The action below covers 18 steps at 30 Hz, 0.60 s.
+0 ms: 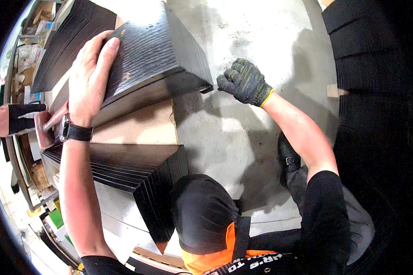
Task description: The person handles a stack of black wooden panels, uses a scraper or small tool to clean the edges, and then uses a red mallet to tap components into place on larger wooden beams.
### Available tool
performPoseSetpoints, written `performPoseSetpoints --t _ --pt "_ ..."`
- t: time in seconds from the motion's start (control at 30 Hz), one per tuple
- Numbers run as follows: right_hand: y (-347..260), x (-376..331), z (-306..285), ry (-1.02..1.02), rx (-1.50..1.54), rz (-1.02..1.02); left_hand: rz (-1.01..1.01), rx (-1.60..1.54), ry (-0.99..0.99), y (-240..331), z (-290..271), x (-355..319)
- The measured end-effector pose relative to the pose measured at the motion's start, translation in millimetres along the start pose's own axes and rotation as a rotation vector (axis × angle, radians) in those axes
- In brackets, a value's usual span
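My left hand (89, 75) is bare and wears a dark wristwatch (73, 130). It lies flat with fingers stretched along the top of a stack of black ribbed sheets (144, 50), which stands at a slant. My right hand (245, 82) is in a dark knitted glove with a yellow cuff and is closed in a fist. Just right of that stack's lower right corner, the fist hangs over the floor, apart from the sheets. Its palm side is hidden, and nothing sticks out of it.
Another black sheet stack (119, 169) stands nearer, with a tan board (142, 126) between. A third black stack (78, 41) stands at the far left. A worn red metal part (43, 130) is beside my left wrist. Tall black stacks (367, 55) line the right; grey floor (220, 133) lies between.
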State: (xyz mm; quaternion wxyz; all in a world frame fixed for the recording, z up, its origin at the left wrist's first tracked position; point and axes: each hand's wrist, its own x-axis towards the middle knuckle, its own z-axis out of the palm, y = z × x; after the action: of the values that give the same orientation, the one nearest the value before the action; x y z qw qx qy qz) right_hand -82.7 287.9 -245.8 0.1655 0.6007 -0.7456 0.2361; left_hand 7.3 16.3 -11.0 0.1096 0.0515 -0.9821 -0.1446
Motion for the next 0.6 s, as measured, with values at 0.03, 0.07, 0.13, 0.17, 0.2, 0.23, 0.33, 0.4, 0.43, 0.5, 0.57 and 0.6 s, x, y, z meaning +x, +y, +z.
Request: performPoseSetpoints --t 0.03,0.07,0.13,0.17,0.2,0.23,0.33,0.4,0.43,0.5,0.57,0.6 --pt "3 2 1 0.038 -0.024 -0.048 0.038 0.021 0.042 0 1 1" --pt "5 4 -1 0.074 -0.049 -0.094 0.036 0.011 0.038 0 1 2" --pt "8 4 -13 0.073 -0.119 -0.124 0.042 0.016 0.03 7 11 0" --pt "7 13 -23 0.073 -0.143 -0.132 0.057 0.045 0.033 4 11 1" --pt "8 23 -33 0.072 -0.168 -0.138 0.045 0.029 0.036 5 10 1" --pt "4 38 -37 0.311 -0.496 -0.144 0.05 0.046 0.035 4 8 1" --pt "-4 60 -72 0.495 -0.785 -0.171 0.045 0.075 0.057 3 -2 -2" --pt "0 64 -96 0.416 -0.731 -0.224 0.047 0.061 0.042 -1 0 -5" --pt "1 58 -87 0.412 -0.569 -0.229 0.081 0.087 0.046 0 -1 -3" --pt "5 43 -72 0.394 -0.252 -0.249 0.113 0.117 0.053 0 3 -1" --pt "1 31 -55 0.213 -0.181 -0.244 0.103 0.084 0.052 8 6 4" --pt "3 21 -49 0.037 -0.113 -0.271 0.096 0.06 0.054 13 6 5"
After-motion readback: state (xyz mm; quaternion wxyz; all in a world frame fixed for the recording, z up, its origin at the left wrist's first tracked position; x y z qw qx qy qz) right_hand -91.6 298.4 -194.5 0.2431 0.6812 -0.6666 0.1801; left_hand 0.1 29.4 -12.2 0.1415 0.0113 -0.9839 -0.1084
